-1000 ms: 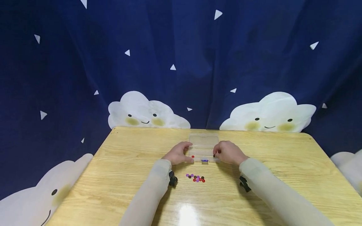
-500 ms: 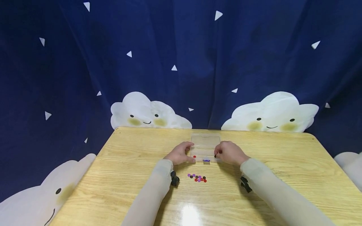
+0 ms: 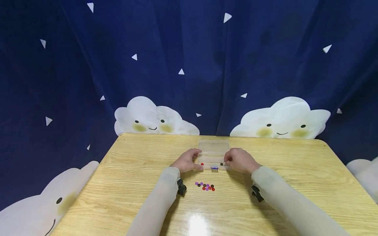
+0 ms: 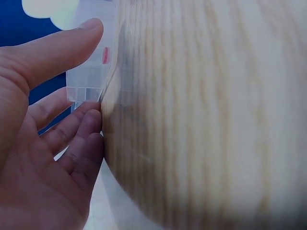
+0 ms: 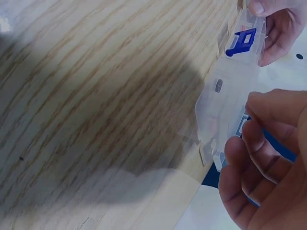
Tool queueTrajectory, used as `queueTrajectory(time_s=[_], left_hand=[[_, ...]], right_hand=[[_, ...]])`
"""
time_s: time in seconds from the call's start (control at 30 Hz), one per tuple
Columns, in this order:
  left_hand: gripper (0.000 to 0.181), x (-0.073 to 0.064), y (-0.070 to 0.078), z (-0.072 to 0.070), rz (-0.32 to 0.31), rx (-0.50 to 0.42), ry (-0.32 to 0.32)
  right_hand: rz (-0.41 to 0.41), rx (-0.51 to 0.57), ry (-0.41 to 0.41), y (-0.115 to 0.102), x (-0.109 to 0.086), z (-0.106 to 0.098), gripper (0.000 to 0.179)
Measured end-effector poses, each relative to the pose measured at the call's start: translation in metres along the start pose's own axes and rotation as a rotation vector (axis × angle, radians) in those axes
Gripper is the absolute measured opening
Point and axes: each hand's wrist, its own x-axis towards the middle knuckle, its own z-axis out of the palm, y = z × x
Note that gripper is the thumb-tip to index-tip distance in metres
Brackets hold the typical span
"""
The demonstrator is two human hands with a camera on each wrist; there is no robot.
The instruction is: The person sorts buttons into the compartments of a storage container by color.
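Observation:
A clear plastic box point(image 3: 213, 158) with its lid raised stands toward the far edge of the table. My left hand point(image 3: 187, 160) holds its left end, thumb at the front wall and fingers round the side. Inside the front row lie a red bead point(image 3: 202, 164) on the left and a black bead point(image 3: 221, 164) on the right; the latter also shows as a dark disc through the wall in the right wrist view. My right hand point(image 3: 240, 160) is at the box's right end, fingers loosely bent, with nothing seen between thumb and fingertips. A blue latch point(image 5: 241, 42) sits on the front wall.
Nearer me on the wooden table point(image 3: 133, 183) lies a loose group of purple, black and red beads point(image 3: 207, 185). Behind the table hangs a dark blue curtain point(image 3: 200, 91) with white clouds. Black straps circle both wrists.
The black bead, earlier at my right fingertips, now lies in the box, and those fingers have drawn slightly right of it. My left hand stays at the box's left end.

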Motion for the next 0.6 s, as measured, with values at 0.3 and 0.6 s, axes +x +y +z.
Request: queueTrajectory(time_s=[0.3,0.6], left_hand=[[0.077,0.000,0.001,0.001,0.016,0.000,-0.001],[0.077,-0.001,-0.002,0.001,0.019,0.000,0.009]], right_hand=[[-0.068,-0.015,0.068,-0.006,-0.011,0.002,0.007],[-0.074,0.009,0.072,-0.022,-0.018,0.002,0.008]])
